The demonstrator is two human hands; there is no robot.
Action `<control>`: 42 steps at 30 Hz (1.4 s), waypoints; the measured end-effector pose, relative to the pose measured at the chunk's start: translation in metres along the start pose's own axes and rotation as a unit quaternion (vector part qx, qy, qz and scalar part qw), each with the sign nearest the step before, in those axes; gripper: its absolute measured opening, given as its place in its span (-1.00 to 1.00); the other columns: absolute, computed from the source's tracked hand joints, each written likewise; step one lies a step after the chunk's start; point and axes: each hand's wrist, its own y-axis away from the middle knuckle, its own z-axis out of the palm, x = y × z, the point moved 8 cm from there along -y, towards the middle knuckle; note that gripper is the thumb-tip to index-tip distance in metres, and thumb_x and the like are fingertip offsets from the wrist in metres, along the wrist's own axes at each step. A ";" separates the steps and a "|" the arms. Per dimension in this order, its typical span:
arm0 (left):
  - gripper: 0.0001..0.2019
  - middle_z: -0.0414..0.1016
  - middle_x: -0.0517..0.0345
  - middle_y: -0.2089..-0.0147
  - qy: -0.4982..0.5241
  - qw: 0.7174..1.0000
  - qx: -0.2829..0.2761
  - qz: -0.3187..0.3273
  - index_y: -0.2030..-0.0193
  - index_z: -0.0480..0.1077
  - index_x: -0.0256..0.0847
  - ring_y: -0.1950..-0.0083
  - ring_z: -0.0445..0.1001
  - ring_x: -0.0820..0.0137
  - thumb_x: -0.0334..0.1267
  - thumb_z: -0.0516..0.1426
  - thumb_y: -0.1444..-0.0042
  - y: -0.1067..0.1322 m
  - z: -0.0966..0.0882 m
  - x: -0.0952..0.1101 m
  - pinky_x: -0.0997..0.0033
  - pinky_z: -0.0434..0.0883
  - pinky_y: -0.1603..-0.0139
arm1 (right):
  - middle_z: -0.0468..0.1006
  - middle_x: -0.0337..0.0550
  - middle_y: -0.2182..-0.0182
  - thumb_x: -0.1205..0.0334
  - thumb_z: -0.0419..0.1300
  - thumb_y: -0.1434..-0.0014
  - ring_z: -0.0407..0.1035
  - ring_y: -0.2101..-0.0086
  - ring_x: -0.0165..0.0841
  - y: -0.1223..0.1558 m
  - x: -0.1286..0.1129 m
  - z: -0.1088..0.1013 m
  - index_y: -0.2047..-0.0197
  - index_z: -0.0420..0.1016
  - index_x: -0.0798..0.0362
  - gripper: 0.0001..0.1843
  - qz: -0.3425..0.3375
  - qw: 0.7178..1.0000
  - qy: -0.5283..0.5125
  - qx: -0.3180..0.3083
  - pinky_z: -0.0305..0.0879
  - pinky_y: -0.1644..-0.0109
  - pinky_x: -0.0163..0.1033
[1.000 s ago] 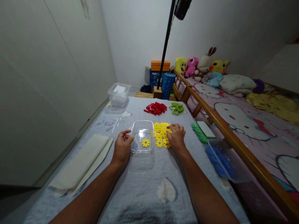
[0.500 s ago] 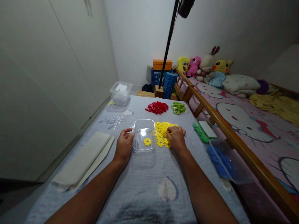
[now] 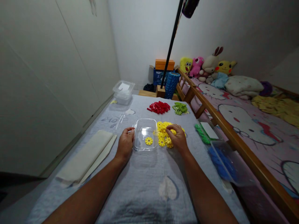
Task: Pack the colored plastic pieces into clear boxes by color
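Note:
A clear plastic box (image 3: 146, 147) stands in front of me with one yellow notched disc (image 3: 149, 141) on its bottom. My left hand (image 3: 126, 141) grips the box's left wall, fingers closed over the side. To the right of the box lies a heap of yellow notched discs (image 3: 161, 142). Over this heap my right hand (image 3: 177, 137) is closed in a pinch, thumb and forefinger on a yellow disc that they partly hide. Behind the box's left corner a clear lid (image 3: 125, 121) lies flat on the cloth.
Farther back are piles of red pieces (image 3: 160, 107) and light-green pieces (image 3: 179, 108). Stacked clear boxes (image 3: 123, 93) stand at the far left, a folded cream cloth (image 3: 86, 157) nearer. Along the right edge, by the wooden bed rail (image 3: 233, 146), sits an open box with blue pieces (image 3: 221, 163).
My right hand has risen slightly from the yellow heap, its fingertips now pinched on a disc. My left hand stays on the box. The whole view has shifted a little.

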 end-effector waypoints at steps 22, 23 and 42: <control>-0.64 0.22 0.44 0.61 0.027 0.999 -0.029 -0.034 0.10 0.37 -0.20 0.64 0.11 0.57 -0.05 0.22 -0.02 -0.002 0.005 -0.005 0.61 0.08 0.61 | 0.53 -0.09 0.15 0.26 0.18 -0.20 0.27 0.03 -0.17 0.000 0.013 0.007 0.23 0.58 -0.01 -0.86 0.032 0.975 0.189 -0.110 0.05 -0.09 -0.07; -0.64 0.22 0.44 0.61 0.028 0.999 -0.027 -0.035 0.10 0.37 -0.20 0.64 0.12 0.57 -0.05 0.23 -0.02 -0.002 0.005 -0.005 0.61 0.08 0.61 | 0.53 -0.09 0.15 0.22 0.22 -0.17 0.26 0.03 -0.16 0.003 0.016 0.011 0.23 0.59 -0.01 -0.87 0.032 0.967 0.208 -0.145 0.04 -0.08 -0.06; -0.61 0.22 0.43 0.61 0.035 0.998 -0.029 -0.040 0.12 0.41 -0.21 0.64 0.11 0.59 -0.01 0.25 0.01 0.000 0.007 0.002 0.61 0.08 0.62 | 0.56 -0.18 0.34 0.27 0.20 -0.15 0.38 0.24 -0.29 -0.004 0.003 0.004 0.38 0.48 0.03 -0.92 0.045 0.991 0.048 -0.116 0.19 0.05 -0.17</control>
